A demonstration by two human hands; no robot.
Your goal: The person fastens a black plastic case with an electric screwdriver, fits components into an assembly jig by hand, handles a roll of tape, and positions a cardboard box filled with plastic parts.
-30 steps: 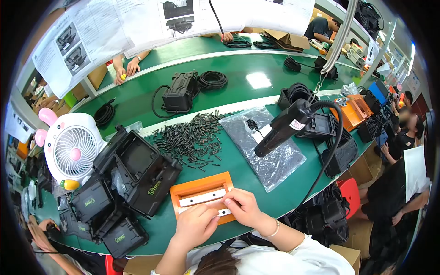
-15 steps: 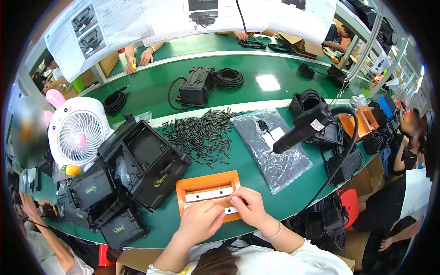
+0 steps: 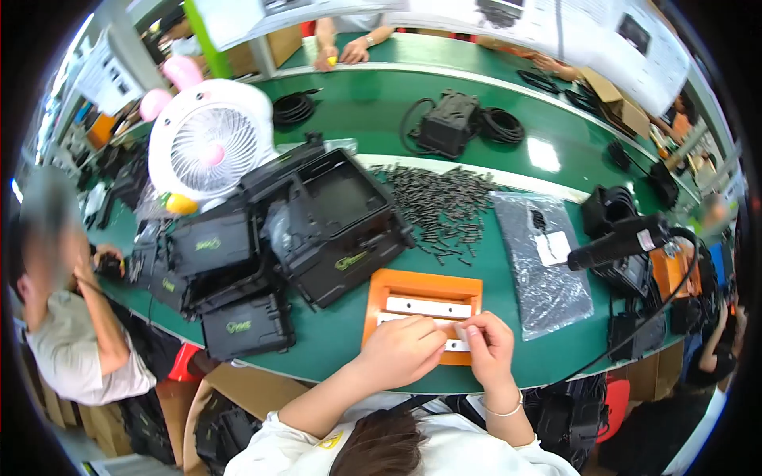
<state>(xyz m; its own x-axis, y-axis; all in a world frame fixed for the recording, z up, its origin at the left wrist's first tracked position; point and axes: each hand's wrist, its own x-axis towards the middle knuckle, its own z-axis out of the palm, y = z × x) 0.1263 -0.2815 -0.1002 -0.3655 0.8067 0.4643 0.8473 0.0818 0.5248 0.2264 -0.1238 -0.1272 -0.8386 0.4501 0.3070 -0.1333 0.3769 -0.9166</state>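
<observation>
An orange fixture [image 3: 425, 281] with white strips [image 3: 444, 309] set in it lies on the green bench in front of me. My left hand [image 3: 401, 353] rests over its near left part, fingers curled and pressed together. Close beside it, my right hand [image 3: 492, 347] has thumb and fingers pinched at the near strip. Whatever the fingertips hold, if anything, is hidden or too small to make out. Beyond the fixture lies a heap of small black pin-like parts [image 3: 440, 202].
Black cases [image 3: 341, 258] are stacked at the left, beside a white fan [image 3: 210, 135]. To the right lie a plastic bag [image 3: 548, 278] and a black corded tool [image 3: 607, 250]. A person [image 3: 79, 341] sits at the left; another person's hands [image 3: 349, 51] are across the bench.
My view has swung left, so the bench things appear further right and the person at the left shows more. Both hands remain at the orange fixture, with fingers still closed.
</observation>
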